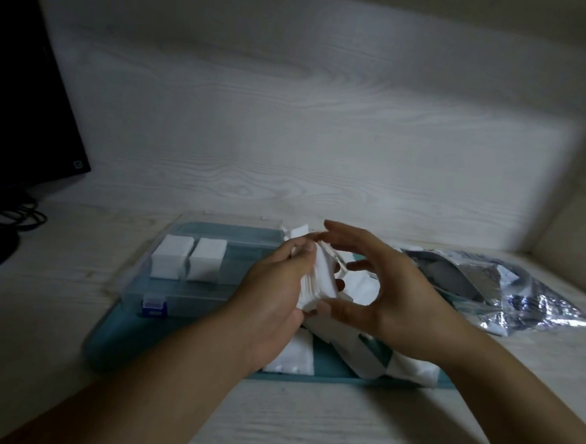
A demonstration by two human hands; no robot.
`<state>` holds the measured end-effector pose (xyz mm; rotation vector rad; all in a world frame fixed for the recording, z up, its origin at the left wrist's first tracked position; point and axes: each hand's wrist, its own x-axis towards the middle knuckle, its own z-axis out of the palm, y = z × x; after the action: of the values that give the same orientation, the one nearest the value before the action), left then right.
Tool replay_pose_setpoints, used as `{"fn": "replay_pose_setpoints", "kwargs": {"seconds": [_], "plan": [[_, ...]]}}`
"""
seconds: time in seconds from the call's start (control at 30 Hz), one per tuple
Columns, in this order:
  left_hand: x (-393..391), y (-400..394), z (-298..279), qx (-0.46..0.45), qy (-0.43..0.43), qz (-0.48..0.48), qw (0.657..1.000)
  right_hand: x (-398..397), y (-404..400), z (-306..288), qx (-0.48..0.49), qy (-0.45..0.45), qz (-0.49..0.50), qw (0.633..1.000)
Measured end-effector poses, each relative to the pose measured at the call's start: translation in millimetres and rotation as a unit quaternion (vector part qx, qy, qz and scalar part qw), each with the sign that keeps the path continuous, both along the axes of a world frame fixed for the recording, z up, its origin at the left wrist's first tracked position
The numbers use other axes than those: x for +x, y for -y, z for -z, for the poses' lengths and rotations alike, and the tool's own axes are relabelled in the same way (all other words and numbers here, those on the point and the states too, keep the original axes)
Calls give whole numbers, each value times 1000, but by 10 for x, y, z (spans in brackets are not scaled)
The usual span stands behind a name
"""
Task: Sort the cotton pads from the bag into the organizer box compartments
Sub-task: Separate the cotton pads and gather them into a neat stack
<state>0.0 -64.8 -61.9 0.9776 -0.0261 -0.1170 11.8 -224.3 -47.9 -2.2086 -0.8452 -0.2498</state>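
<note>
You were midway through the sorting, by my reading: two neat stacks of pads (188, 261) already stood side by side in the left compartments of the organizer box (137, 277), and you were squaring up a fresh batch before setting it in. Your left hand (273, 289) was wrapped round a stack of cotton pads (317, 281), thumb on the near edge and fingers curled behind, holding it on edge above the middle of the box. Your right hand (383, 296) was cupped against the other side of that stack, thumb under its lower corner and fingertips reaching over the top; whether those fingers truly pinched the pads or only steadied them I could not tell. So the stack sat between both palms, gripped mainly from the left. More loose pads (409, 366) lay spilled across the teal mat (112, 341) just below your wrists, and the crumpled foil bag (537, 295) lay to the right, near the box. The next move probably called for tapping the edges flush, then lowering the stack into a free compartment beside the filled ones without fanning it out
</note>
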Motion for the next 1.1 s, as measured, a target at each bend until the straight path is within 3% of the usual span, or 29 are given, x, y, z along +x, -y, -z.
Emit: {"fn": "replay_pose_setpoints", "kwargs": {"seconds": [0.6,1.1], "plan": [[15,-26,30,-26,-12,80,996,72,85,-18,20,-77,-41,996],[-22,-13,1,-54,6,111,992,105,69,28,42,-60,-45,996]]}}
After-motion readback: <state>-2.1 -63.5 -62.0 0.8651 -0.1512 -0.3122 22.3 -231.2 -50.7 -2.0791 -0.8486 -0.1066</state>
